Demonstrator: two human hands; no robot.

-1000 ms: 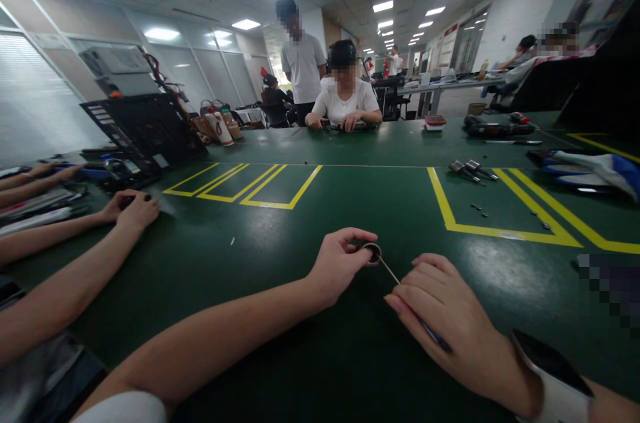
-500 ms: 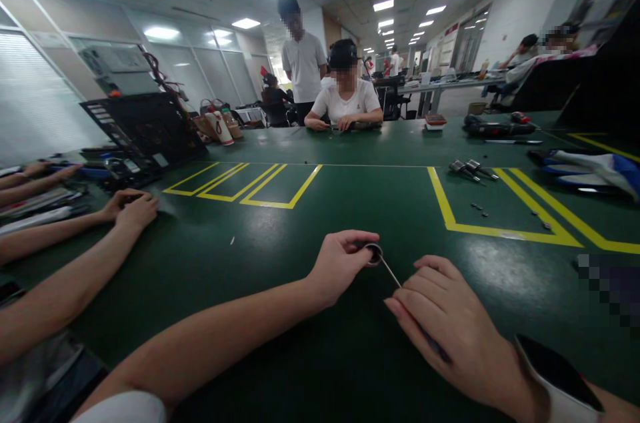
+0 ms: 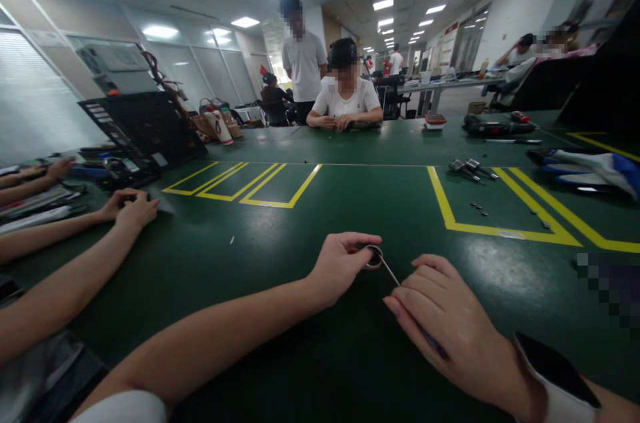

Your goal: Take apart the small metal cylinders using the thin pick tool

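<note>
My left hand (image 3: pixel 343 266) is closed around a small dark cylindrical part with a metal ring-shaped rim (image 3: pixel 373 257), pinched between thumb and fingers. The ring's opening faces my right hand (image 3: pixel 440 309), which is wrapped around the handle of a screwdriver (image 3: pixel 391 272). Its thin metal shaft reaches up and left to the ring, and the tip is hidden inside or behind the rim. Most of the handle lies under my palm, with a dark end showing below. Both hands are held above the green table (image 3: pixel 280 256).
Metal parts with thin shafts (image 3: pixel 470 169) and several small dark pieces (image 3: pixel 479 209) lie by yellow tape (image 3: pixel 510 233). Gloves (image 3: pixel 590 169) and a power tool (image 3: pixel 497 125) are on the right. A co-worker's hands (image 3: pixel 133 207) are at left; another person (image 3: pixel 345 99) sits opposite.
My hands keep nearly the same pose, with the screwdriver shaft still at the ring. The seated person opposite has shifted their hands slightly.
</note>
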